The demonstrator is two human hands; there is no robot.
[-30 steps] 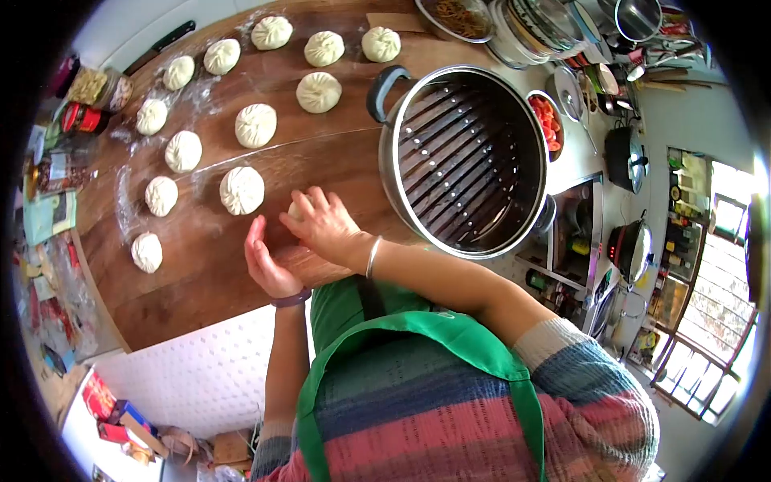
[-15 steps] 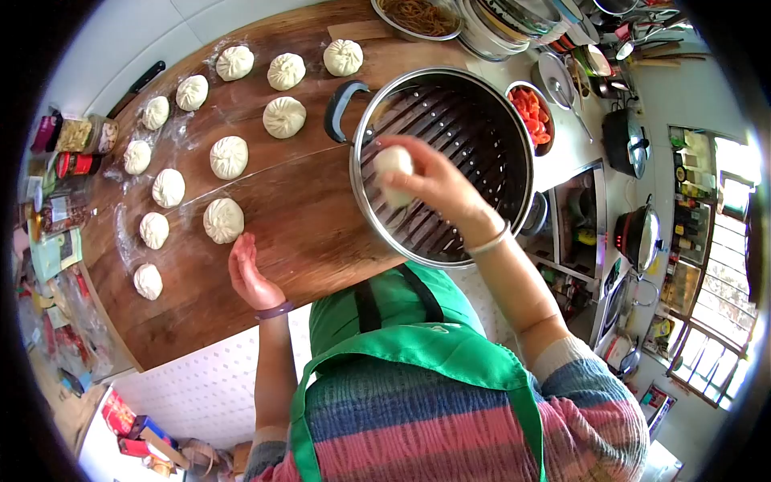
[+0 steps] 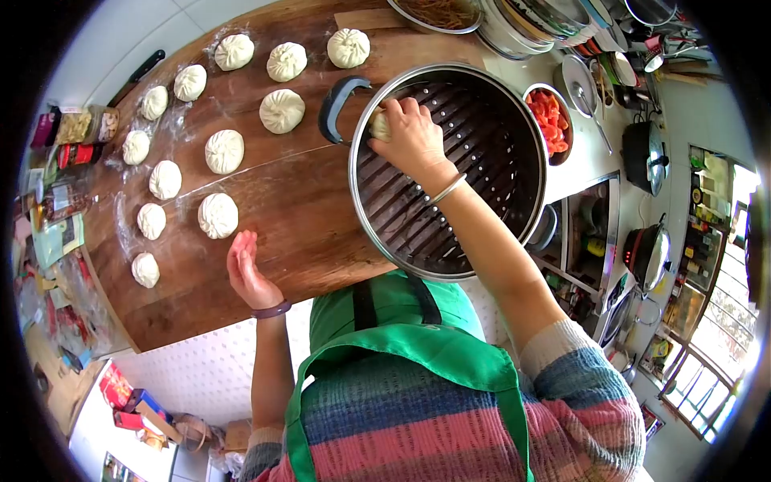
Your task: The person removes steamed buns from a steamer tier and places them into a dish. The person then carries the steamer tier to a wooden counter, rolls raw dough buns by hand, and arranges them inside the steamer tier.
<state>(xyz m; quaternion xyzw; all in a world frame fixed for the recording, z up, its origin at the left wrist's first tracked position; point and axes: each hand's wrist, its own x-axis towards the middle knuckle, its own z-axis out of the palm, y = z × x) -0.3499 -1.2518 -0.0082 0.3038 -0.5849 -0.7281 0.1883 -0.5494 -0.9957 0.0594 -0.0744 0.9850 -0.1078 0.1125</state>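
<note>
Inside the large steamer pot [image 3: 482, 153], near its left wall, my right hand [image 3: 414, 143] grips a pleated bun [image 3: 380, 126], mostly covered by the fingers. Dark slats and small holes make up the pot's floor. My left hand [image 3: 252, 275] hovers by the board's front edge, holding nothing, with its fingers loosely extended. Just beyond those fingertips sits another pleated bun [image 3: 218, 215]. Several more white buns, such as a bun [image 3: 282, 111] near the pot's handle [image 3: 339, 108], are spread over the floured wooden board [image 3: 305, 217].
A bowl of cut red pieces [image 3: 548, 120] stands right of the pot. Behind it are a dish of brown strips [image 3: 442, 11] and stacked bowls [image 3: 530, 24]. A knife [image 3: 148, 66] lies at the board's back left edge, and jars [image 3: 80, 153] line the left side.
My right hand has moved away from me and slightly left with the bun, towards the pot's far left wall. My left hand stays nearly still. The view has shifted slightly.
</note>
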